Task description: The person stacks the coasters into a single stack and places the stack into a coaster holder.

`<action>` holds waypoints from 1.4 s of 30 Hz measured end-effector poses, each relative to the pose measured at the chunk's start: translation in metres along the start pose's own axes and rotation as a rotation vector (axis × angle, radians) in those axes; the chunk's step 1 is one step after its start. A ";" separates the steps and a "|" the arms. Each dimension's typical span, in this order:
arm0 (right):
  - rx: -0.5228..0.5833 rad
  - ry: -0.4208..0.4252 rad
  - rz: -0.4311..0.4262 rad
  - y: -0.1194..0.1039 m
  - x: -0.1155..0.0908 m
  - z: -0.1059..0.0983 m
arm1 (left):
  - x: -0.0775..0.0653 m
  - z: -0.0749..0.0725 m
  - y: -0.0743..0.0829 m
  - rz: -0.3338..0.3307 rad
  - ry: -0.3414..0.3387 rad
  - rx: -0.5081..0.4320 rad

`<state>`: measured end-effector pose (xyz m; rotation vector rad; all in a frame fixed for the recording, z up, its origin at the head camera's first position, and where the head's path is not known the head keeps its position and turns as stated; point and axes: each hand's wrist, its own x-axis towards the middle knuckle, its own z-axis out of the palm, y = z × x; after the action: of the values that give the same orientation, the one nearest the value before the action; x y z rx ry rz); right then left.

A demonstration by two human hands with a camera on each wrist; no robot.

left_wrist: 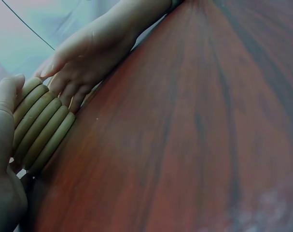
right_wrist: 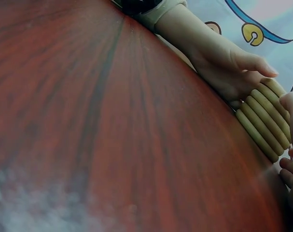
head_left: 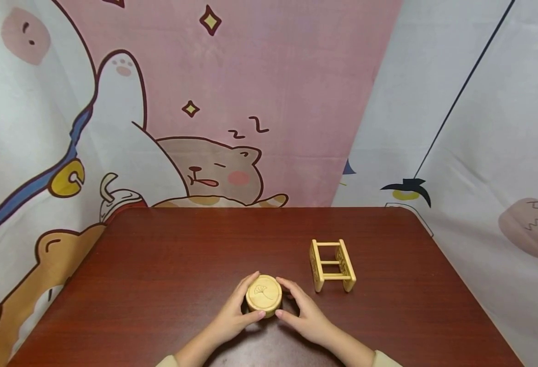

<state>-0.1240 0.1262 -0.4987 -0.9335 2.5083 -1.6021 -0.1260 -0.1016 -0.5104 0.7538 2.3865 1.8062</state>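
Observation:
A stack of round wooden coasters (head_left: 264, 291) stands on the table near its front, the top one engraved with a ginkgo leaf. Several discs show from the side in both wrist views. On the left, my left hand (head_left: 233, 313) grips the stack, thumb at the front rim and fingers round the far side. From the opposite side my right hand (head_left: 309, 317) holds it too, with thumb and forefinger tips at the rim. The lower fingers of both hands are partly hidden. A wooden coaster rack (head_left: 330, 263), two carved sides joined by thin bars, stands beyond the right hand.
The reddish-brown wooden table (head_left: 195, 244) has a glossy top with rounded far corners. Behind it hangs a cloth backdrop (head_left: 305, 102) printed with cartoon animals, meeting the table's far edge.

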 end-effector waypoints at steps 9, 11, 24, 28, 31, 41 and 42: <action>-0.019 -0.001 0.039 0.017 0.001 0.004 | 0.001 0.001 -0.001 -0.028 0.003 -0.011; -0.027 -0.005 0.029 0.016 0.002 0.003 | 0.001 0.001 -0.001 -0.036 0.006 -0.024; -0.260 -0.009 -0.145 0.025 0.012 -0.001 | 0.001 0.003 0.001 -0.059 0.002 -0.081; -0.316 0.030 -0.210 0.030 0.016 0.000 | 0.002 0.004 0.001 -0.055 -0.001 -0.113; -0.317 0.055 -0.234 0.032 0.018 -0.001 | 0.003 0.006 0.002 -0.049 0.000 -0.130; -0.303 0.076 -0.242 0.030 0.019 -0.001 | 0.002 0.011 0.006 -0.092 0.014 -0.176; -0.302 0.079 -0.241 0.030 0.019 -0.001 | 0.003 0.011 0.006 -0.098 0.021 -0.187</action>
<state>-0.1538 0.1262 -0.5181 -1.2707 2.8428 -1.3553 -0.1227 -0.0893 -0.5082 0.5900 2.1834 1.9699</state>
